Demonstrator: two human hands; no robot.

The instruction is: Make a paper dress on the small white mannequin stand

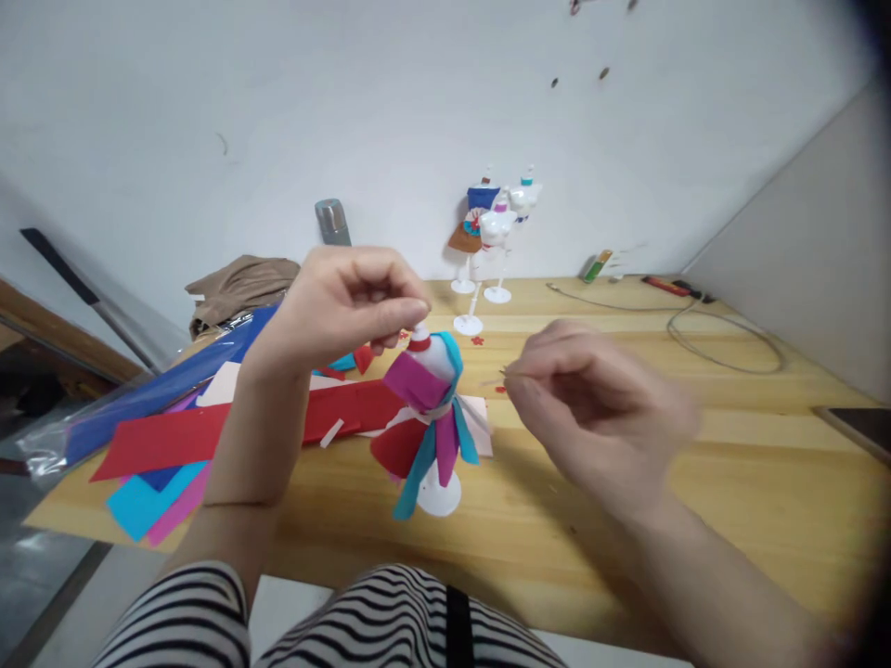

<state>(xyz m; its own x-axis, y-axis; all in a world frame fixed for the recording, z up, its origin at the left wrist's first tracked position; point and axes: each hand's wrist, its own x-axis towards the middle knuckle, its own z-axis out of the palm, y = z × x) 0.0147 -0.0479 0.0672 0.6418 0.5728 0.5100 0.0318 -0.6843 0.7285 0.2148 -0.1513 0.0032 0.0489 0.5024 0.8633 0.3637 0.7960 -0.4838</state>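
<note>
A small white doll dress form [436, 358] stands tilted on the table, dressed in purple, turquoise and red felt with a red band at its neck. My left hand [355, 301] pinches the knob at the top of its neck. To the right of the form, my right hand [591, 399] is closed in a pinch, somewhat blurred. A thin, small tip shows between its thumb and forefinger, too fine to name. That hand is apart from the dress form. The form's round white base [441, 495] shows below the felt strips.
Several other dress forms [497, 227] stand by the wall. Felt sheets, among them a long red strip [167, 436], lie at left with a brown cloth [243, 283] and a grey bottle [332, 223]. A cable [672, 325] and a phone-like dark object [856, 429] are at right.
</note>
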